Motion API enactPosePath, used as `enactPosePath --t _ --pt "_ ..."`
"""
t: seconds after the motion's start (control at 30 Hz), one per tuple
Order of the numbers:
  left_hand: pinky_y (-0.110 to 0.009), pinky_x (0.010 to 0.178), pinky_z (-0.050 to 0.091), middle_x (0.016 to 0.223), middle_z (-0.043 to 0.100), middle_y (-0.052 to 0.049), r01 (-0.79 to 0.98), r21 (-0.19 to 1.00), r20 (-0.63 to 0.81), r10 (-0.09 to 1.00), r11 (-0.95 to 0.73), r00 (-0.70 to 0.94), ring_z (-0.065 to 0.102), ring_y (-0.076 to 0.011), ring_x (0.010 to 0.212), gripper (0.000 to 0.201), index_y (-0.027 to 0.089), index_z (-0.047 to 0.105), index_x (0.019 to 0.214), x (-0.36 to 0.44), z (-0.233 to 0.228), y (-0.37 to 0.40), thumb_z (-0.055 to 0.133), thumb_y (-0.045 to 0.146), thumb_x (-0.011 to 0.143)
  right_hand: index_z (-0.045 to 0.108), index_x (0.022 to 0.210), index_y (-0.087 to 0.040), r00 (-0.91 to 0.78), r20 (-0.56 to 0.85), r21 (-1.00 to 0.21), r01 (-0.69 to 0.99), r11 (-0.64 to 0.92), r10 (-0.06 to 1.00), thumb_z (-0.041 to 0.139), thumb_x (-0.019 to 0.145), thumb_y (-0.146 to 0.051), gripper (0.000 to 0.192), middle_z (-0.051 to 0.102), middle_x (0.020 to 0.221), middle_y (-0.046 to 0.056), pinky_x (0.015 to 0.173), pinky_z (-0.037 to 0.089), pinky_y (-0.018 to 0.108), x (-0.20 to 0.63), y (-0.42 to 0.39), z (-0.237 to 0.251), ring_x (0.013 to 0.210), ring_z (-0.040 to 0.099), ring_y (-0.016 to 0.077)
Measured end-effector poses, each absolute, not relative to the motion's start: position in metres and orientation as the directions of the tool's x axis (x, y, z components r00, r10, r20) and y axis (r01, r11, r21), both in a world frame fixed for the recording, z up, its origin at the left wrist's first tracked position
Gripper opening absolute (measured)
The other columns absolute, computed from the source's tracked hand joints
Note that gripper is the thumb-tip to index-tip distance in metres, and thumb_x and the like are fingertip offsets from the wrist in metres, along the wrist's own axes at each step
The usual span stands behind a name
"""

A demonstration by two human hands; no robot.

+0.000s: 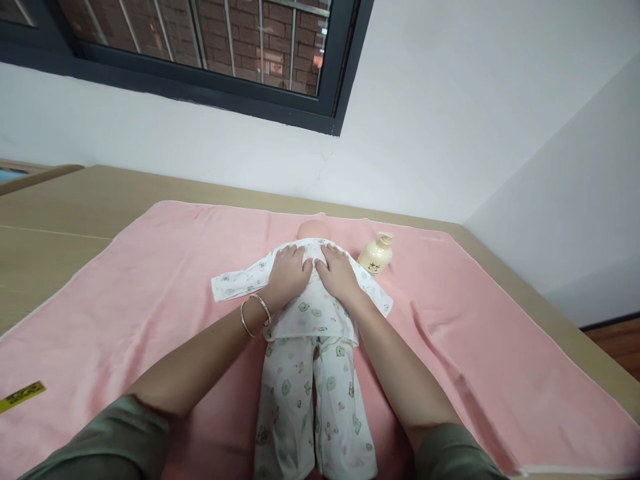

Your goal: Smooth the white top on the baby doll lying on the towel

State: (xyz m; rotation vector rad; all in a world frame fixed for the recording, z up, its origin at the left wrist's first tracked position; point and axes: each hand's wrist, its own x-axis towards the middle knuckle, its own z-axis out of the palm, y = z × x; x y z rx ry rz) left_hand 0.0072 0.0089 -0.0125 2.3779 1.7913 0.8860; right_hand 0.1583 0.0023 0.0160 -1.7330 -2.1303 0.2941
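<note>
A baby doll [314, 230] lies on its back on a pink blanket [175, 260], its head at the far end. It wears a white long-sleeved baby top [313, 313] and matching baby trousers [287, 400], both printed with small green figures. My left hand [287, 275] rests flat on the left side of the chest, fingers stretched out, a bangle at the wrist. On the right side of the chest lies my right hand [341, 272], also flat with fingers extended. Both thumbs point inward and nearly meet. The cloth under the palms is hidden.
A cream pump bottle [376, 255] is on the blanket just right of the doll's shoulder, tilted in view. A yellow-and-black strip [23, 396] lies at the left. The wooden table [75, 200] meets a white wall [240, 150] below a dark-framed window [200, 73].
</note>
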Motion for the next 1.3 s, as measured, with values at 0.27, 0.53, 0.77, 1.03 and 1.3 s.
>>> enactPosePath --t 0.27,0.53,0.77,1.03,1.3 --pt "-0.056 0.111 0.039 0.141 0.056 -0.026 0.919 0.279 0.397 0.905 -0.279 0.154 0.048 -0.039 0.137 0.047 0.003 0.05 0.14 0.02 -0.007 -0.014 0.037 0.024 0.1 0.044 0.154 -0.008 -0.296 0.146 -0.397 0.857 0.33 0.944 0.042 0.103 -0.045 0.062 0.041 0.16 0.017 0.125 0.024 0.04 0.172 0.005 0.024 0.153 0.032 0.0254" --pt "-0.046 0.107 0.047 0.121 0.07 -0.016 0.787 0.408 0.326 0.879 -0.464 0.349 0.062 -0.0281 0.118 0.034 0.012 0.065 0.114 -0.003 0.006 0.014 0.036 0.022 0.097 0.039 0.154 -0.002 -0.213 0.113 -0.106 0.969 0.225 0.971 0.034 0.104 -0.029 0.057 0.049 0.152 0.025 0.119 0.031 0.049 0.136 -0.026 0.034 0.144 0.043 0.0357" --pt "-0.054 0.112 0.041 0.139 0.06 -0.024 0.851 0.324 0.367 0.884 -0.414 0.291 0.052 -0.0332 0.134 0.045 0.004 0.057 0.132 0.002 -0.001 0.009 0.033 0.023 0.099 0.051 0.146 -0.01 -0.232 0.12 -0.184 0.95 0.252 0.965 0.034 0.103 -0.025 0.049 0.058 0.146 0.019 0.114 0.038 0.039 0.138 -0.031 0.041 0.141 0.048 0.0291" --pt "-0.051 0.101 0.048 0.101 0.07 -0.016 0.815 0.157 0.377 0.796 -0.558 0.473 0.063 -0.0304 0.104 0.026 0.012 0.07 0.098 0.009 0.009 -0.016 0.045 0.01 0.09 0.035 0.156 -0.005 -0.156 0.061 -0.238 0.957 0.167 0.986 0.028 0.107 -0.039 0.06 0.041 0.159 0.022 0.123 0.024 0.046 0.16 -0.004 0.031 0.152 0.032 0.0315" --pt "-0.042 0.101 0.051 0.109 0.07 -0.013 0.764 0.442 0.324 0.878 -0.47 0.353 0.063 -0.0255 0.107 0.029 0.016 0.066 0.098 -0.007 0.008 0.021 0.037 0.021 0.097 0.047 0.148 -0.001 -0.195 0.146 -0.145 0.966 0.216 0.97 0.035 0.102 -0.023 0.053 0.051 0.149 0.026 0.118 0.032 0.043 0.128 -0.035 0.035 0.144 0.043 0.0337"
